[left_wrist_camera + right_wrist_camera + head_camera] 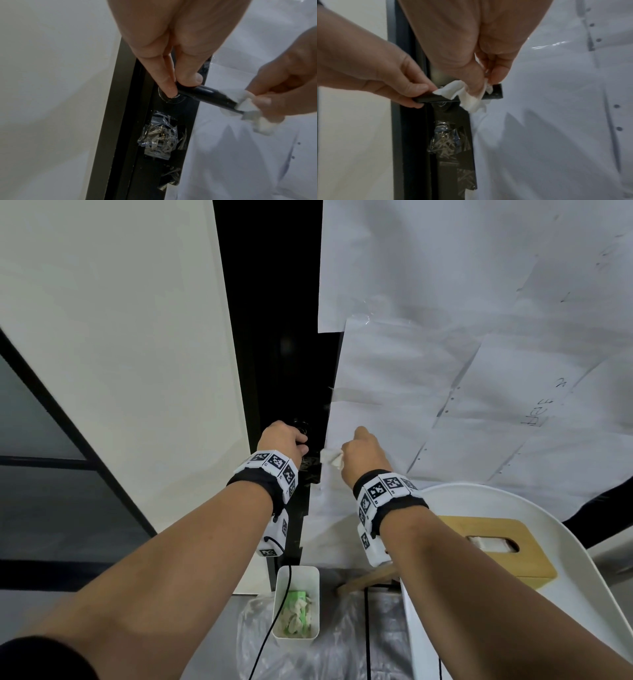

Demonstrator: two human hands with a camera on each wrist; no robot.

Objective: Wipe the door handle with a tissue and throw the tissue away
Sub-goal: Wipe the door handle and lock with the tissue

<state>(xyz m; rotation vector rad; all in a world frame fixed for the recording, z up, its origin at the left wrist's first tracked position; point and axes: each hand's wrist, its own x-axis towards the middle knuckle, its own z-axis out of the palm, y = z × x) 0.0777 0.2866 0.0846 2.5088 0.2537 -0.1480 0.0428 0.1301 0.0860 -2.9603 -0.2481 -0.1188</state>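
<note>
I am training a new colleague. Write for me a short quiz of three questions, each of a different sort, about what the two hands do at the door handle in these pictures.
1. True or false: the left hand holds the tissue.
2. Multiple choice: where on the black door handle does the right hand press the tissue?
A. at the round base by the door
B. toward the free end
C. nowhere, it hangs clear of the handle
3. Short answer: what white container stands on the floor below the hands, with used tissues inside?

Key
1. False: the right hand pinches it; the left hand grips the handle near its base.
2. B
3. The white bin.
</note>
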